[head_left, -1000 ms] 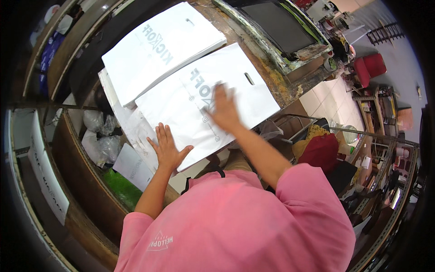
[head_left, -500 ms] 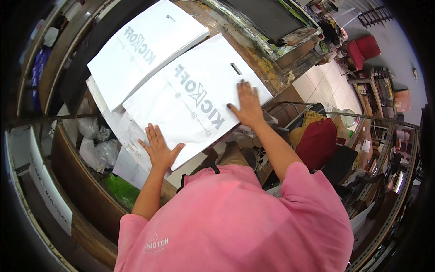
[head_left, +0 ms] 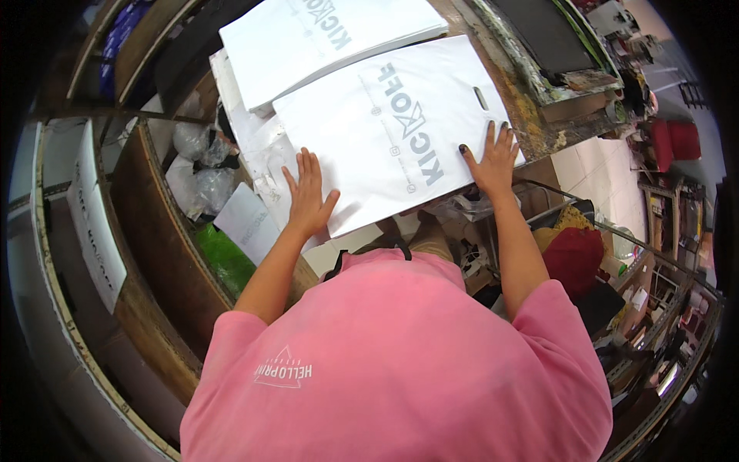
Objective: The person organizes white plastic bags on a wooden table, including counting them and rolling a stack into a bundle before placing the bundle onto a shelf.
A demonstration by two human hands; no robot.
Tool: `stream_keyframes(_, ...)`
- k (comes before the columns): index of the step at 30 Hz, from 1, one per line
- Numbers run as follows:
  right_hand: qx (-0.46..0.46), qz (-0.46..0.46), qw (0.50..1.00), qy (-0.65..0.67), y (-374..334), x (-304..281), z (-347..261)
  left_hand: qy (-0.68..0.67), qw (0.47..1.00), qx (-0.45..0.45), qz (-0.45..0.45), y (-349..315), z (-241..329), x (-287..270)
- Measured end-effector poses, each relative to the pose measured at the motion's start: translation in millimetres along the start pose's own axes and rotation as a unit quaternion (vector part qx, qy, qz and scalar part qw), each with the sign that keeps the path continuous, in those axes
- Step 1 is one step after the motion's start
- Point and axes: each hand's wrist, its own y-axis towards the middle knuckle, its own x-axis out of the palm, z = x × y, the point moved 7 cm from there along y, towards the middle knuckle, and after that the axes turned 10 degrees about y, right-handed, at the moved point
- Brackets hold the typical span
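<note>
A white carrier bag (head_left: 346, 146) with grey print and a slot handle lies flat on the workbench, its printed face up. My left hand (head_left: 309, 202) is at the bag's left edge, fingers spread and thumb over the corner nearest me; whether the palm presses down I cannot tell. At the right edge, below the handle slot, my right hand (head_left: 495, 163) rests with fingers apart and dark-stained tips. Behind the bag and to its left sits a stack of similar white bags (head_left: 262, 58), partly cut off by the picture's top edge.
A worn wooden bench (head_left: 531, 127) carries a dark framed screen (head_left: 539, 38) at the far right. Wooden shelves (head_left: 154, 231) stand to my left, beside clear plastic bags (head_left: 212, 189) and a green plastic packet (head_left: 223, 258). A dark red cloth bundle (head_left: 573, 254) is to my right.
The view has shifted, so the bench appears farther right and higher. My right hand has slid toward the bag's right edge, and my left hand has moved outward to its left edge.
</note>
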Motion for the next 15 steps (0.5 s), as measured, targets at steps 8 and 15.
stream_keyframes(8,0.057,-0.115,0.992,0.003,16.8,-9.8,5.4,0.008,0.996,0.065,-0.057,-25.9,47.7,25.7)
stream_keyframes(15,0.077,-0.088,0.991,0.067,3.7,-23.7,-12.4,0.096,0.989,0.088,-0.071,-35.2,58.6,20.4)
